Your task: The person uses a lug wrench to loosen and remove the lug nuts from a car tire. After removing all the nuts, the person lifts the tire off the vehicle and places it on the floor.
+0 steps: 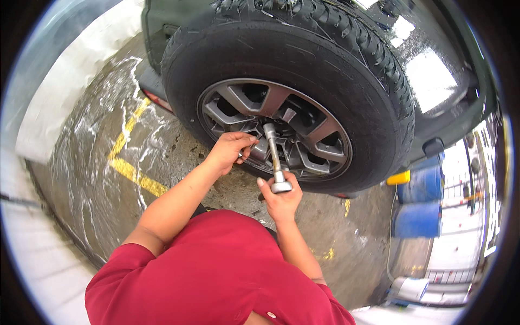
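Observation:
A spare wheel with a black tire [287, 49] and a grey alloy rim [233, 97] is mounted on the back of a dark green vehicle [154, 32]. A metal socket tool with a long extension [274, 154] reaches from the wheel's centre toward me. My right hand [279, 197] grips the tool's near end, beside its round silver head. Just left of the extension, my left hand [233, 151] is closed near the lower rim, holding something small that I cannot make out.
Blue barrels [417, 219] and a yellow container [398, 177] stand at the right. The wet concrete floor [86, 179] has foam streaks and yellow painted lines. A white wall [57, 65] runs along the left.

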Available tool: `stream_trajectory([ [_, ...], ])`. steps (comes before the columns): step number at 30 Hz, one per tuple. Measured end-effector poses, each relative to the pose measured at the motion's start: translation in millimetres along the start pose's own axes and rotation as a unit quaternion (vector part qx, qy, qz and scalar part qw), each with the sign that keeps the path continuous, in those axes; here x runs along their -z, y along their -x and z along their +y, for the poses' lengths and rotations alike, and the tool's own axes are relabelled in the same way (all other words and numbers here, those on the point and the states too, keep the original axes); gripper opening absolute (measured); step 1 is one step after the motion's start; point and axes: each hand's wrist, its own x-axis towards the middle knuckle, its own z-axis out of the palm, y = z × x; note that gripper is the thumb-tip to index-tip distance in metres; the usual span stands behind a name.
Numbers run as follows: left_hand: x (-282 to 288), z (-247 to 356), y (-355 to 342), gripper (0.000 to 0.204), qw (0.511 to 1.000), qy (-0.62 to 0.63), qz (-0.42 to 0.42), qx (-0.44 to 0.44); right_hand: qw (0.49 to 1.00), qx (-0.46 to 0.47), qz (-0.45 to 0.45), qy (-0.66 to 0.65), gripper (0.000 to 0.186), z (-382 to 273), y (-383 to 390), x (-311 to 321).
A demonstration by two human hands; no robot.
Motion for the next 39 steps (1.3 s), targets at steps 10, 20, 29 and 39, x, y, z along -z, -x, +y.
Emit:
stream_trajectory([
  [10,6.1,34.7,-31.4,0.035,0.983,-0.116,-0.136,0.046,0.977,-0.055,0.154,-0.135,0.037,-40.8,-2.0,-82.5],
  [20,12.3,54.2,-39.8,0.034,0.97,-0.063,-0.207,0.11,0.938,-0.069,0.137,-0.31,0.03,-43.0,-2.3,-108.6],
  [29,-3.9,39.8,-44.0,0.021,0.946,0.133,-0.218,0.201,0.953,0.0,0.141,0.269,0.037,-52.9,-9.5,-85.0],
  [39,5.7,53.2,-44.0,0.028,0.954,0.068,-0.222,0.189,0.912,0.056,0.159,0.373,0.033,-53.4,-13.1,-90.5],
])
